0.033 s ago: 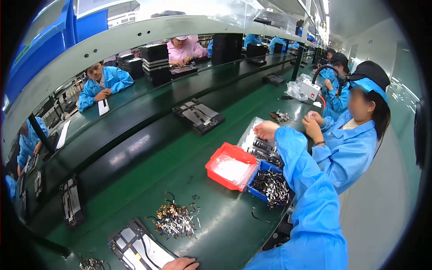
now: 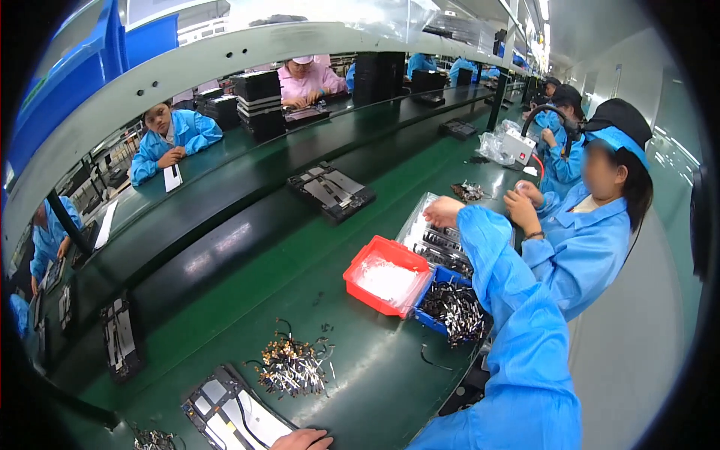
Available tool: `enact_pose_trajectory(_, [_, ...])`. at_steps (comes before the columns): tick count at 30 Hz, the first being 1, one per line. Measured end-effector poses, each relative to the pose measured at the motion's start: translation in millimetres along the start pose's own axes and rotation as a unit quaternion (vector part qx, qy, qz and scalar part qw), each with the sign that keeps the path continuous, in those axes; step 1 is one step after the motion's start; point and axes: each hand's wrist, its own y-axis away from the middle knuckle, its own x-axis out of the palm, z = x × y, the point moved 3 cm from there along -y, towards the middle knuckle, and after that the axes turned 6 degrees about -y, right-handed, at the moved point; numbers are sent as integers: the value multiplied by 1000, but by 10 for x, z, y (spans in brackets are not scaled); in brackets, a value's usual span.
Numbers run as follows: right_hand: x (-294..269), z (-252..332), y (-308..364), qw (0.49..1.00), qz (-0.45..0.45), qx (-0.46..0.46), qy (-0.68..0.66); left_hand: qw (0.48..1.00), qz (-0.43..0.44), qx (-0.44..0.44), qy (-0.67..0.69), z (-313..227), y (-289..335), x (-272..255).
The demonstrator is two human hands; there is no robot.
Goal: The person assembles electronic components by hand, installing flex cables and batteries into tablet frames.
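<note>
At the lower edge, my left hand lies on the near end of an opened tablet-like device with grey panels, a white area and a black cable. Its fingers are partly cut off by the picture's edge but look laid flat. My right arm reaches forward, and my right hand is over a clear plastic tray holding rows of small black parts. Its fingertips are pinched together; whatever is between them is too small to make out. Beside the device is a heap of short cables with white and orange ends.
A red bin with white contents stands against a blue bin of black-and-white parts. Further devices lie on the green bench. A co-worker in blue sits close on the right; a metal shelf beam crosses overhead.
</note>
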Motion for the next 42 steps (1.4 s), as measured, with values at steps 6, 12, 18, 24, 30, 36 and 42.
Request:
enact_pose_trajectory(6, [160, 152, -315, 973, -24, -62, 221, 1000, 13, -1, 2, 14, -62, 76])
enact_pose_trajectory(12, [189, 155, -218, 967, -37, -52, 246, 1000, 18, 1, 22, 6, -138, 103])
enact_pose_trajectory(18, [253, 335, 100, 919, -57, -97, 379, 1000, 17, 7, 18, -2, -140, 104])
enact_pose_trajectory(24, [342, 474, 161, 864, -26, -179, 469, 1000, -3, -5, 10, -21, -57, 66])
enact_pose_trajectory(30, [479, 886, 1081, 844, 22, -366, 391, 998, -51, -1, -32, -132, 226, -148])
enact_pose_trajectory(36, [1545, 671, 3098, 886, 166, -270, 338, 993, -56, -74, -78, 153, 718, -450])
enact_pose_trajectory(42, [2765, -80, 3620, 831, 410, -269, 264, 939, -170, -290, -76, 350, 1334, -585])
